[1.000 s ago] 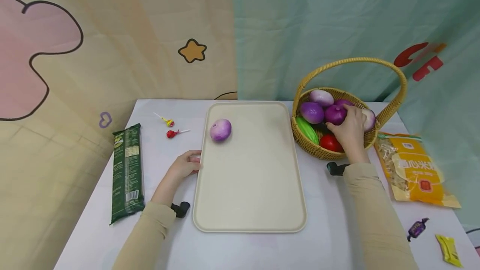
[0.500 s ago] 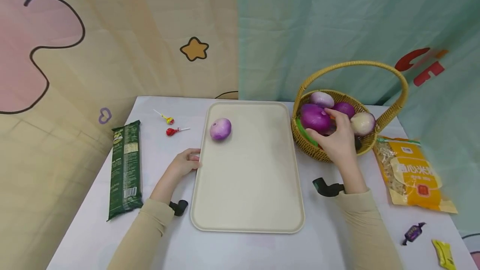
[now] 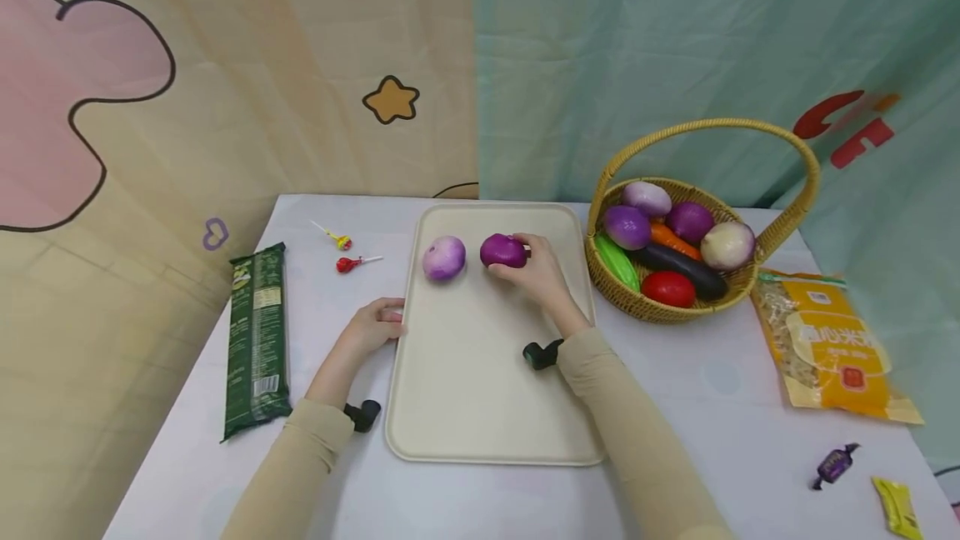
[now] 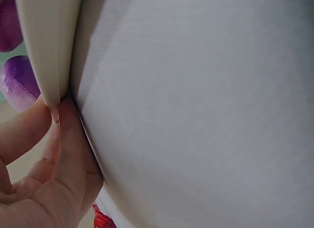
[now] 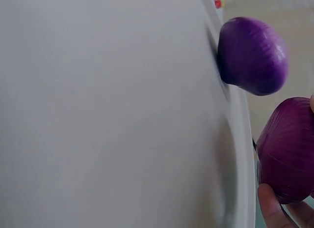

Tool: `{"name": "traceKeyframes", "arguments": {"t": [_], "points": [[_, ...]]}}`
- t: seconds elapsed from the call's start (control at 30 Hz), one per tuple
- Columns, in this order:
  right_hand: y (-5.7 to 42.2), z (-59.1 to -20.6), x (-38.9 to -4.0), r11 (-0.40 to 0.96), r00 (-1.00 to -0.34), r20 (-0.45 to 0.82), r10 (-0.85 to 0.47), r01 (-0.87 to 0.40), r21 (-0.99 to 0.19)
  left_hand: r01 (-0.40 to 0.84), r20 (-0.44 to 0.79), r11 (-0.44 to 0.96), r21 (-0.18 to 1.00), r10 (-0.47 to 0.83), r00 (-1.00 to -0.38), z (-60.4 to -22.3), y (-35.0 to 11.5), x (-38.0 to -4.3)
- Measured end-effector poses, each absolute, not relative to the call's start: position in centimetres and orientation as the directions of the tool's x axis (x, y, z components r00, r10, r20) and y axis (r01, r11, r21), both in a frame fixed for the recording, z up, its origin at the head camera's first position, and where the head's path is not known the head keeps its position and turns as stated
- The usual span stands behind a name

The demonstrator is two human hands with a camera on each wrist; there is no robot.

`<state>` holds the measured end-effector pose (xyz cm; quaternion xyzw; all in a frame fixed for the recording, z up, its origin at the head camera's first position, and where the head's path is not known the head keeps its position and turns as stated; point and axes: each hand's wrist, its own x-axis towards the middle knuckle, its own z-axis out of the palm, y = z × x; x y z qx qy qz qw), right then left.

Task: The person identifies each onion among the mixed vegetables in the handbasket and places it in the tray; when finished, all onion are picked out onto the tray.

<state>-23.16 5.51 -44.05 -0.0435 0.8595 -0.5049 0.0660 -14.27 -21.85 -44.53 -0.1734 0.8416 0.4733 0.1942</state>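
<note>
My right hand [image 3: 542, 275] grips a dark purple onion [image 3: 501, 251] over the far part of the cream tray [image 3: 495, 390]. In the right wrist view, fingers [image 5: 273, 208] lie against the lower side of this onion [image 5: 287, 149]. Left of it, a round purple-and-white turnip-like vegetable [image 3: 444, 258] rests on the tray. My left hand [image 3: 367, 329] is at the tray's left edge. Up close in the left wrist view, that hand [image 4: 54, 174] pinches the tray rim [image 4: 49, 46] between thumb and fingers.
A wicker basket [image 3: 624, 297] at the back right holds several vegetables, including an eggplant [image 3: 678, 267] and a tomato [image 3: 667, 289]; its tall handle arches over them. A yellow food bag [image 3: 840, 348] and two candies lie right. A green packet [image 3: 257, 340] and two lollipops lie left.
My right hand has lifted the dark purple onion out of the basket and carried it left over the tray. My left hand stays at the tray's edge.
</note>
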Motion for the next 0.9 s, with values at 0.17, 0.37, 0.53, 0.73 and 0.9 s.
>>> {"name": "traceKeyframes", "arguments": {"t": [0.17, 0.37, 0.53, 0.73, 0.9], "points": [[3.9, -45.2, -24.3, 0.571, -0.981, -0.048, -0.186, -0.068, -0.818, -0.475, -0.488, 0.489, 0.732, -0.11, -0.866, -44.8, -21.9, -14.1], [3.1, -45.6, -24.7, 0.621, -0.972, -0.064, -0.225, -0.093, -0.778, -0.447, -0.462, 0.489, 0.749, -0.096, -0.881, -44.9, -21.9, -13.8], [3.6, -45.7, -24.4, 0.614, -0.972, -0.065, -0.227, -0.091, -0.784, -0.45, -0.463, 0.484, 0.75, -0.101, -0.881, -45.1, -21.8, -13.8], [6.3, -43.0, -22.6, 0.546, -0.984, 0.027, -0.178, -0.121, -0.829, -0.445, -0.467, 0.493, 0.748, -0.086, -0.88, -45.1, -21.8, -14.0], [10.3, -39.7, -21.5, 0.471, -0.973, 0.218, -0.069, -0.225, -0.853, -0.437, -0.466, 0.508, 0.743, -0.077, -0.882, -44.8, -21.8, -14.2]]}}
